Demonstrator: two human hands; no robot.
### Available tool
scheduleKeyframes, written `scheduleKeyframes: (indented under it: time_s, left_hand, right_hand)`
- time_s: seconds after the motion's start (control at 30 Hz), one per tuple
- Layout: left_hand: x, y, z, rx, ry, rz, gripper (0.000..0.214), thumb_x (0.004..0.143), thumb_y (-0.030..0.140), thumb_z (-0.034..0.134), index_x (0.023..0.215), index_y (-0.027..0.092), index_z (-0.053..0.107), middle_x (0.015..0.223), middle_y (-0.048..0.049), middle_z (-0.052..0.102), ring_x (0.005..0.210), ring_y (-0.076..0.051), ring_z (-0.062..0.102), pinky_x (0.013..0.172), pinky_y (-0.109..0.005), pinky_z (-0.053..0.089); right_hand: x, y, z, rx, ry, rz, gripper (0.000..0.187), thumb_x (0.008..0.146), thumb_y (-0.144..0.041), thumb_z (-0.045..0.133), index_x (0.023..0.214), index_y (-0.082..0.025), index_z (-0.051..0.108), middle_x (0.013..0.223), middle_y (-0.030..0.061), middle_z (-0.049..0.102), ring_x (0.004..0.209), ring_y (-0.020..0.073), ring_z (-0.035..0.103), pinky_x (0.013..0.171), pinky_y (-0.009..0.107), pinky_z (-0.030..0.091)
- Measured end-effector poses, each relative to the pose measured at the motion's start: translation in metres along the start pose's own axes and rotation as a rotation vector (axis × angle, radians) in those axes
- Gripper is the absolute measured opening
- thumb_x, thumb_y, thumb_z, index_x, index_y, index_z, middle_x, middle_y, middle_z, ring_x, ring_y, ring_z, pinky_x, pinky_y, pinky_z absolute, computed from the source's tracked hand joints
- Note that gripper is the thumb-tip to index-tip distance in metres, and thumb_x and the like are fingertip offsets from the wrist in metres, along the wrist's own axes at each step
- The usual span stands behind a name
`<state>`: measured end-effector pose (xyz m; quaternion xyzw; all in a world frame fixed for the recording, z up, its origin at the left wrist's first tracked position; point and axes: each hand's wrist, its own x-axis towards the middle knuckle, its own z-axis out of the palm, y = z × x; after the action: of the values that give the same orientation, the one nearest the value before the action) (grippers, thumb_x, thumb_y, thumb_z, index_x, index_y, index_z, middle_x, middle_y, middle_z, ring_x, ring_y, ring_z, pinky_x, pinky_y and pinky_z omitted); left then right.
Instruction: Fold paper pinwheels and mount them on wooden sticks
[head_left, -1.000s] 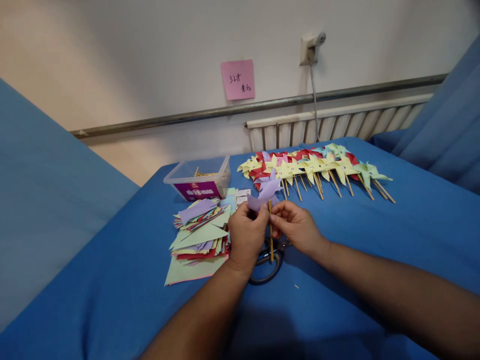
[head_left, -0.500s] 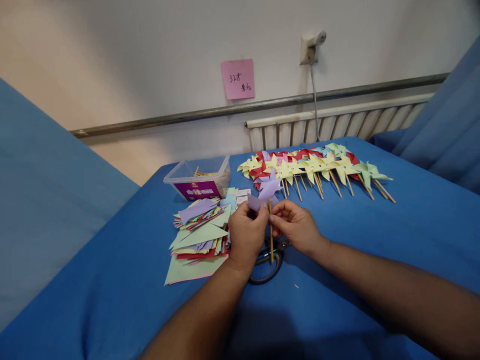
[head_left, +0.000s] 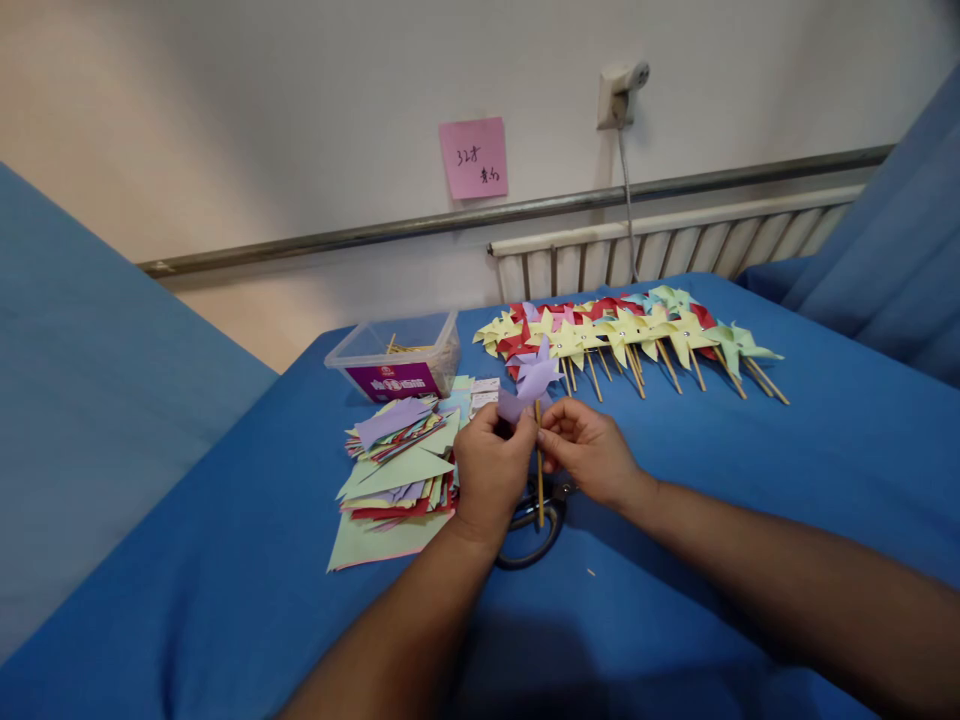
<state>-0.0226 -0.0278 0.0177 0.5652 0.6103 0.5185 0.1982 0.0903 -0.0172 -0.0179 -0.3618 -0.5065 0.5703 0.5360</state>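
Observation:
A purple paper pinwheel (head_left: 537, 376) on a thin wooden stick (head_left: 539, 488) is held up between my two hands, above the table's middle. My left hand (head_left: 493, 462) is closed, with thumb and fingers pinching the paper and the stick's upper end. From the other side my right hand (head_left: 589, 450) pinches at the stick just below the paper; its fingertips are partly hidden. Under the stick lie black-handled scissors (head_left: 551, 545), their blades mostly covered by my hands.
Left of my hands are stacks of coloured paper pieces (head_left: 401, 470). Behind them stands a clear plastic tub (head_left: 394, 360) with sticks. Finished pinwheels (head_left: 622, 335) lie in a row at the back right of the blue-covered table (head_left: 247, 550), before a radiator (head_left: 675, 245).
Both hands keep their grip on the pinwheel and its stick, almost unmoved. The whole view has shifted very slightly.

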Motion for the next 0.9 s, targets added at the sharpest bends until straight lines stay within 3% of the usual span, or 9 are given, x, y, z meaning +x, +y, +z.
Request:
scheduleKeyframes:
  time_s: [0.3,0.57,0.9]
  left_hand:
    - [0.003,-0.008,0.002,-0.098,-0.053,-0.017,0.016,0.073,0.031,0.065,0.071,0.015,0.067,0.064,-0.0001,0.064,0.06,-0.013,0.055,0.058,-0.023,0.041]
    - [0.009,-0.022,0.01,-0.422,-0.135,-0.18,0.029,0.064,0.032,0.074,0.085,0.013,0.071,0.077,-0.0035,0.07,0.071,-0.017,0.062,0.067,-0.026,0.046]
    - [0.012,-0.026,0.012,-0.378,-0.12,-0.247,0.037,0.059,0.037,0.077,0.085,0.011,0.072,0.076,-0.0051,0.071,0.069,-0.018,0.062,0.065,-0.027,0.046]
  right_hand:
    - [0.003,0.002,0.0,-0.113,0.012,-0.028,0.019,0.075,-0.032,0.065,0.072,-0.021,0.05,0.058,-0.0059,0.054,0.046,0.0094,0.053,0.044,0.022,0.042]
    - [0.006,-0.001,-0.01,-0.533,0.054,-0.174,0.008,0.081,-0.027,0.058,0.077,-0.022,0.054,0.065,-0.0028,0.062,0.057,0.0126,0.057,0.053,0.024,0.042]
    - [0.005,-0.011,-0.01,-0.798,0.039,-0.207,0.008,0.082,-0.023,0.058,0.075,-0.021,0.055,0.066,-0.0018,0.064,0.059,0.0126,0.056,0.056,0.024,0.038]
